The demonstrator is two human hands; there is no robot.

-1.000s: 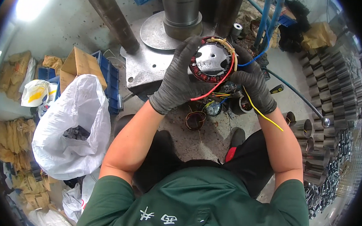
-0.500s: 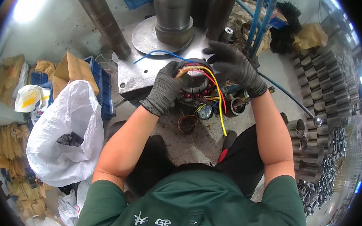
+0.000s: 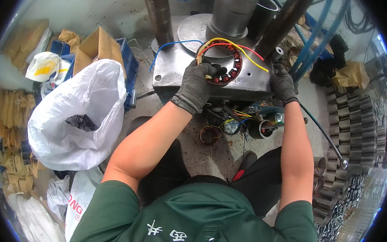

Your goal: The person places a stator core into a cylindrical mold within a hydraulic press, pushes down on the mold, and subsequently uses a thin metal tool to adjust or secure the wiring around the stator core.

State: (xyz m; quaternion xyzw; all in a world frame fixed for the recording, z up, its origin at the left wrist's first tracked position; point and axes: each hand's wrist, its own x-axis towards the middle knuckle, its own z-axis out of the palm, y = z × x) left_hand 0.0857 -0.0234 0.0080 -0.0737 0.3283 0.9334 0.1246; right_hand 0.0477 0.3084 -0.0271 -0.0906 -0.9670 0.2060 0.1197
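Note:
A ring-shaped motor stator (image 3: 238, 65) with dark red windings is tilted up over the steel press plate (image 3: 174, 71). My left hand (image 3: 196, 85), in a dark grey knitted glove, is closed around its lower left rim. From the top of the stator, a blue wire (image 3: 174, 43) trails left, while a red wire (image 3: 253, 51) and a yellow wire (image 3: 255, 62) reach right. At the plate's right edge, my gloved right hand (image 3: 284, 86) has its fingers curled below a small metal cylinder (image 3: 279, 52); what they close on is hidden.
Steel cylinders (image 3: 231, 12) stand on the plate between dark posts (image 3: 158, 14). Below lie a second wound ring (image 3: 209, 135) and a metal housing (image 3: 260, 128). A white sack (image 3: 47, 125) and cardboard box (image 3: 102, 49) are left; stacked metal sleeves (image 3: 357, 117) are right.
My left hand has raised the stator away from me, over the plate. My right hand has left the stator's side and moved right to the plate's edge. The view has shifted.

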